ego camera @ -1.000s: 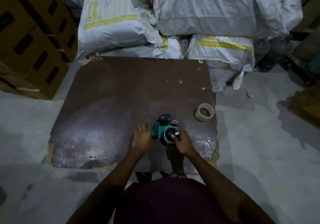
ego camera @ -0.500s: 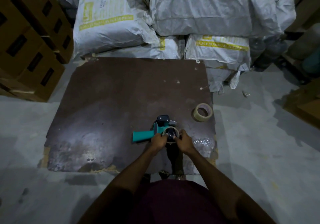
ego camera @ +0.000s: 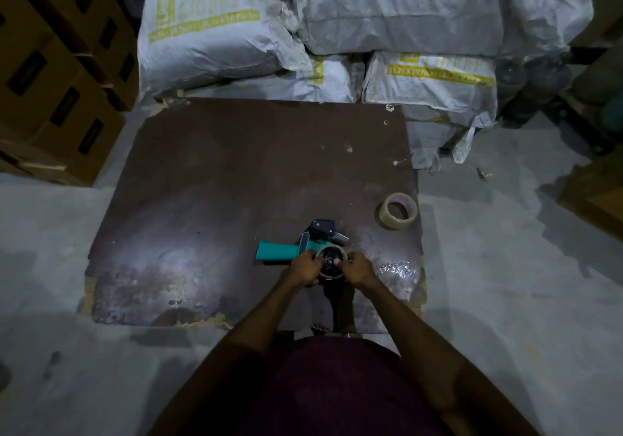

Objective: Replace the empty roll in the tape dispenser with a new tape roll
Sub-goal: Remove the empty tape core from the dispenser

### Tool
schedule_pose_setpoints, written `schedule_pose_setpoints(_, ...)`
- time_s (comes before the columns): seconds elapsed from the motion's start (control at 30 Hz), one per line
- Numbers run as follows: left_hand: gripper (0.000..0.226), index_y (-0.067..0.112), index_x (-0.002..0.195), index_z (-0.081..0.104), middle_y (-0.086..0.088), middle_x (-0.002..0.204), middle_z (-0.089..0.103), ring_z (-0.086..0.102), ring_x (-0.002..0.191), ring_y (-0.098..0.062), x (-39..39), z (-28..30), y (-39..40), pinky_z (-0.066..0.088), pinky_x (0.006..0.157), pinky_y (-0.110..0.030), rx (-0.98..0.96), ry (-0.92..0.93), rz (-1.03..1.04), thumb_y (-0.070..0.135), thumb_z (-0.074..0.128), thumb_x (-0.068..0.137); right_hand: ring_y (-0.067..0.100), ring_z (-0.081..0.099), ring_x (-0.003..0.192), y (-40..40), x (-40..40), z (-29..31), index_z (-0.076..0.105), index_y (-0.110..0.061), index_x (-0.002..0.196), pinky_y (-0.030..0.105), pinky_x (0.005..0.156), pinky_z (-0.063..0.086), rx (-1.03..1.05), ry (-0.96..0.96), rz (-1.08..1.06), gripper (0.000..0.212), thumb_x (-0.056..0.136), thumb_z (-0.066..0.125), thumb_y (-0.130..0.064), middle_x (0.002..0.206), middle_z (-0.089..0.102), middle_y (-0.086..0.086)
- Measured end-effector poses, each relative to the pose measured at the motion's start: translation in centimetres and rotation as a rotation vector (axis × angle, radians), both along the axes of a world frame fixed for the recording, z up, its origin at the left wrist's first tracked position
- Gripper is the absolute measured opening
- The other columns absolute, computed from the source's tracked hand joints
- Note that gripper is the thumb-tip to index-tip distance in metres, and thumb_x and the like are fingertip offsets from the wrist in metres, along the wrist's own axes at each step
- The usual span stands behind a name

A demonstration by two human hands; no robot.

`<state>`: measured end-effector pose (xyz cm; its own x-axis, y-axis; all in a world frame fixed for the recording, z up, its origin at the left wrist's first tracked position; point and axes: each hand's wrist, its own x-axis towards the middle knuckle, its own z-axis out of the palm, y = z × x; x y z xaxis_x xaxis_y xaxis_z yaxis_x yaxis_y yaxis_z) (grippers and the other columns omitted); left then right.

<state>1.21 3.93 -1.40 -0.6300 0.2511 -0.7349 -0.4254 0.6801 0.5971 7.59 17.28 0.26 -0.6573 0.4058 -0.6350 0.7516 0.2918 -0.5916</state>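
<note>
We see a dark brown bench (ego camera: 209, 199) in the middle of the frame. Low on it, a bit right of the middle, lies a tape dispenser (ego camera: 296, 250) with a teal handle that points left. The empty roll (ego camera: 333, 262) sits on its wheel, right where our two hands meet.

Our left hand (ego camera: 305, 267) has its grip curled tight on the left side of the empty roll. Our right hand (ego camera: 360, 268) has its grip curled on the right side of the same roll. The fingers hide most of the ring, so we cannot tell if it is lifting off the wheel.

The new tape roll (ego camera: 397, 211) lies flat by the right edge of the bench, well apart from the hands. A bit of crinkly clear plastic (ego camera: 397, 272) lies just right of the right hand.

At the top of the frame big white sacks (ego camera: 397, 14) are piled up, tied shut, so we cannot see what is in them. Their yellow print is too blurry to read well. At the upper left, brown cardboard boxes (ego camera: 57, 75) are stacked and closed, and the frame cuts them off. The right edge is too dark to make out.
</note>
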Motion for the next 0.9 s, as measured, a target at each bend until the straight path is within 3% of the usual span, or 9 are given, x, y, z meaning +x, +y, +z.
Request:
schedule_pose_setpoints(0.17,0.048,0.004,0.114,0.066,-0.020,0.112,0.069,0.070,0.096,-0.034,-0.5,-0.9,0.3,0.062,0.076,-0.042,-0.016,-0.018,-0.020,0.037,0.049,0.083,0.034,0.066,0.111,-0.2,-0.4,1.1,0.070,-0.002,0.115,0.033,0.089,0.050,0.036,-0.020,0.025,0.030,0.093,0.066,-0.023,0.115,0.071,0.020)
schedule_pose_setpoints(0.27,0.054,0.001,0.106,0.068,-0.022,0.108,0.072,0.072,0.096,-0.034,-0.8,-1.0,0.5,0.061,0.086,-0.050,0.002,-0.058,0.041,0.040,0.052,0.072,0.034,0.064,0.115,-0.1,-0.8,1.5,0.068,-0.003,0.118,0.036,0.094,0.051,0.034,-0.022,0.005,0.032,0.091,0.066,-0.021,0.119,0.070,0.020)
schedule_pose_setpoints(0.53,0.038,-0.001,0.119,0.057,-0.021,0.110,0.069,0.071,0.098,-0.034,-1.2,0.1,1.2,0.062,0.086,-0.051,0.036,-0.213,0.132,0.026,0.056,0.091,0.028,0.067,0.105,0.1,-1.4,1.6,0.069,-0.010,0.111,0.035,0.088,0.056,0.000,-0.065,0.011,0.023,0.090,0.065,-0.018,0.113,0.070,0.010)
schedule_pose_setpoints(0.67,0.030,0.000,0.120,0.055,-0.022,0.112,0.067,0.071,0.100,-0.033,-1.0,1.1,1.5,0.062,0.084,-0.051,0.013,-0.207,0.131,0.021,0.051,0.098,0.030,0.063,0.112,0.1,-1.7,2.2,0.061,-0.001,0.126,0.025,0.079,0.046,0.003,-0.102,0.027,0.035,0.094,0.062,-0.016,0.118,0.064,0.016)
schedule_pose_setpoints(0.83,0.022,0.001,0.112,0.056,-0.017,0.102,0.065,0.068,0.081,-0.024,-0.8,1.4,2.0,0.063,0.081,-0.044,-0.004,-0.188,0.134,0.019,0.050,0.100,0.029,0.067,0.106,0.3,-2.2,1.9,0.067,-0.002,0.118,0.027,0.076,0.051,-0.003,-0.147,0.024,0.033,0.090,0.064,-0.019,0.117,0.069,0.017)
schedule_pose_setpoints(0.9,0.029,-0.001,0.118,0.058,-0.020,0.108,0.066,0.070,0.088,-0.029,-0.7,1.7,2.3,0.063,0.073,-0.043,-0.033,-0.119,0.098,0.020,0.049,0.100,0.026,0.066,0.097,0.3,-2.3,2.1,0.067,-0.003,0.116,0.025,0.070,0.047,0.002,-0.154,0.034,0.032,0.090,0.064,-0.019,0.109,0.069,0.014)
